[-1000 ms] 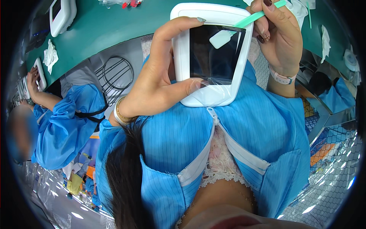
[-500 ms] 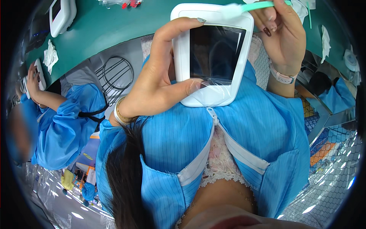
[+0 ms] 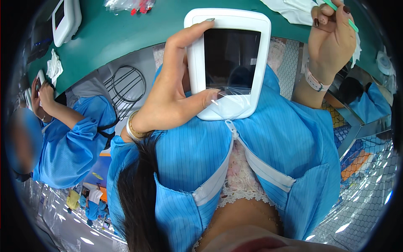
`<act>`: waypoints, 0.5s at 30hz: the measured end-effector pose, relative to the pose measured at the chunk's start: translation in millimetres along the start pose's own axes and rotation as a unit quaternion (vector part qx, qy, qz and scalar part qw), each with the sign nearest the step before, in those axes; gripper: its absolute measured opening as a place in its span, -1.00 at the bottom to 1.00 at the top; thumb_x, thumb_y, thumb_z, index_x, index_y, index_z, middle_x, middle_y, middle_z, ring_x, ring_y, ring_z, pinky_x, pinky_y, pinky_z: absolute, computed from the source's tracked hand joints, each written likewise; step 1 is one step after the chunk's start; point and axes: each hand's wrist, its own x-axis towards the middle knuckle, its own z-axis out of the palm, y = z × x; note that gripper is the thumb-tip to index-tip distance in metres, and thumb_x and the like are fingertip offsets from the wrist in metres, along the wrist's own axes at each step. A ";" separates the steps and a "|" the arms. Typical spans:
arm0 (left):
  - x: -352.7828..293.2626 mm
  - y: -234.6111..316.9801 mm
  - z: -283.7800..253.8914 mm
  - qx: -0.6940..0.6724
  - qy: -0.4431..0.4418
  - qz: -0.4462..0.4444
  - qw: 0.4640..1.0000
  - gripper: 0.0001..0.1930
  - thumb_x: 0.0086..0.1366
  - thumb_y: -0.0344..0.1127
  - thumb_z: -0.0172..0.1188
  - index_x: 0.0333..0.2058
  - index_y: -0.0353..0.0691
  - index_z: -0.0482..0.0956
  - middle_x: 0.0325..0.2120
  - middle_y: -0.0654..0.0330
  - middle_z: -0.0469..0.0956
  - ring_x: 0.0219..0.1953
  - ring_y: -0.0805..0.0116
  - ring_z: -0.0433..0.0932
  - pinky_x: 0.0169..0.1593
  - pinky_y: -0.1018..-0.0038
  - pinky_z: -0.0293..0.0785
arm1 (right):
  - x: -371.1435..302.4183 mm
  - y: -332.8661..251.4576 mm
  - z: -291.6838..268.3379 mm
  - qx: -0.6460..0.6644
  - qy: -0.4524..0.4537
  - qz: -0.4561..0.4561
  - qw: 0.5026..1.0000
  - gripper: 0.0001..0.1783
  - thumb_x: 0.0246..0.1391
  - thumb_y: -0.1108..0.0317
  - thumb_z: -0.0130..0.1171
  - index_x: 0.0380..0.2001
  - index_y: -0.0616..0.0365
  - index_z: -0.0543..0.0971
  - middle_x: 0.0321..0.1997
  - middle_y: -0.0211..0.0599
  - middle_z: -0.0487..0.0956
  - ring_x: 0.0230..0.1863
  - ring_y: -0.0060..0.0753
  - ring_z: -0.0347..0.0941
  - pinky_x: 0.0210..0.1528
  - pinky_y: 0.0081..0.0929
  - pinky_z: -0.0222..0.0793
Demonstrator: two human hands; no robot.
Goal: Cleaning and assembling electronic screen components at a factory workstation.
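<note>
My left hand grips a white handheld device by its left side. It is held upright before my chest, with its dark screen towards me. My thumb presses on the lower edge of the screen, where a crinkled clear film shows; a fingertip lies at the top left corner. Off to the right, my right hand is closed around the slim handle of a green brush, apart from the device. The brush's head is out of view.
A green table curves across the top. On it are another white device, clear bags with red pieces, white cloths and a crumpled tissue. At left a co-worker in a blue smock handles a white device.
My right hand has drawn the brush away from the device's top edge, out to the right. The device has shifted slightly left, still in my left hand.
</note>
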 end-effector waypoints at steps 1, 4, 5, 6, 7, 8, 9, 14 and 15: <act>0.9 -1.1 -0.8 0.002 -0.003 0.005 1.000 -0.08 -0.05 -0.65 0.23 0.27 -0.13 -0.06 0.18 0.03 0.09 0.24 0.21 0.16 0.20 0.34 0.25 | 3.1 -2.4 -9.3 -0.127 0.003 -0.037 0.991 -0.74 0.29 0.31 -0.10 -0.15 0.25 0.49 -0.54 -0.43 0.48 -0.59 -0.69 0.25 -0.50 -0.66 0.17; -4.5 -3.2 -0.4 -0.002 0.013 0.012 1.000 -0.07 -0.06 -0.65 0.23 0.28 -0.18 -0.07 0.19 0.05 0.07 0.27 0.20 0.10 0.26 0.34 0.13 | 4.7 1.4 -25.5 -0.375 0.002 -0.097 0.922 -0.72 0.23 0.38 -0.05 -0.05 0.25 0.47 -0.46 -0.37 0.49 -0.52 -0.59 0.29 -0.46 -0.60 0.22; -6.6 -1.9 -2.1 -0.005 0.032 0.010 0.999 -0.07 -0.06 -0.64 0.24 0.28 -0.21 -0.08 0.19 0.06 0.06 0.28 0.20 0.07 0.29 0.33 0.06 | 8.9 4.8 -29.7 -0.489 0.004 -0.116 0.865 -0.68 0.17 0.44 -0.01 -0.01 0.24 0.46 -0.42 -0.32 0.48 -0.47 -0.49 0.32 -0.42 -0.54 0.24; -6.1 -2.6 -6.8 0.006 0.039 0.002 0.999 -0.06 -0.07 -0.63 0.25 0.28 -0.26 -0.09 0.21 0.07 0.03 0.29 0.21 0.03 0.32 0.33 -0.05 | 17.6 6.2 -36.5 -0.597 -0.024 -0.189 0.779 -0.74 0.18 0.39 0.04 -0.09 0.22 0.54 -0.26 -0.14 0.59 -0.18 -0.32 0.51 -0.13 -0.46 0.39; -8.1 4.6 -19.6 0.006 0.038 -0.045 0.998 -0.07 -0.06 -0.61 0.25 0.27 -0.28 -0.08 0.22 0.07 0.02 0.29 0.21 0.03 0.32 0.32 -0.08 | 23.4 15.4 -40.2 -0.636 -0.025 -0.280 0.719 -0.78 0.09 0.51 0.08 -0.19 0.18 0.60 -0.31 -0.19 0.57 -0.28 -0.33 0.50 -0.24 -0.49 0.38; -7.6 4.4 -21.6 -0.022 0.037 -0.044 0.998 -0.07 -0.05 -0.60 0.25 0.27 -0.28 -0.09 0.21 0.06 0.02 0.28 0.22 0.05 0.31 0.33 -0.03 | 27.3 20.8 -48.9 -0.674 -0.005 -0.262 0.690 -0.74 0.09 0.50 0.07 -0.14 0.15 0.58 -0.28 -0.15 0.55 -0.26 -0.19 0.48 -0.21 -0.43 0.37; -6.6 5.3 -20.6 -0.051 0.033 -0.047 0.997 -0.08 -0.04 -0.58 0.26 0.27 -0.27 -0.09 0.21 0.06 0.02 0.27 0.22 0.07 0.30 0.33 0.01 | 35.5 26.2 -68.8 -0.693 -0.012 -0.297 0.657 -0.72 0.06 0.51 0.08 -0.12 0.13 0.58 -0.25 -0.19 0.55 -0.23 -0.11 0.45 -0.16 -0.34 0.36; 5.8 9.1 -19.4 -0.085 0.024 -0.028 0.996 -0.07 -0.01 -0.54 0.27 0.27 -0.24 -0.12 0.17 0.00 0.08 0.22 0.22 0.19 0.21 0.34 0.22 | 49.6 26.2 -92.7 -0.823 -0.026 -0.269 0.500 -0.70 -0.14 0.49 0.15 -0.24 0.12 0.60 -0.24 -0.37 0.54 -0.20 -0.28 0.42 -0.09 -0.45 0.34; 5.1 8.2 -19.8 -0.081 0.027 -0.025 0.996 -0.07 -0.01 -0.52 0.28 0.27 -0.23 -0.14 0.17 -0.02 0.09 0.20 0.21 0.23 0.18 0.35 0.29 | 50.9 21.2 -77.9 -0.822 -0.024 -0.271 0.500 -0.70 -0.14 0.49 0.15 -0.24 0.12 0.60 -0.24 -0.37 0.54 -0.20 -0.28 0.42 -0.09 -0.45 0.34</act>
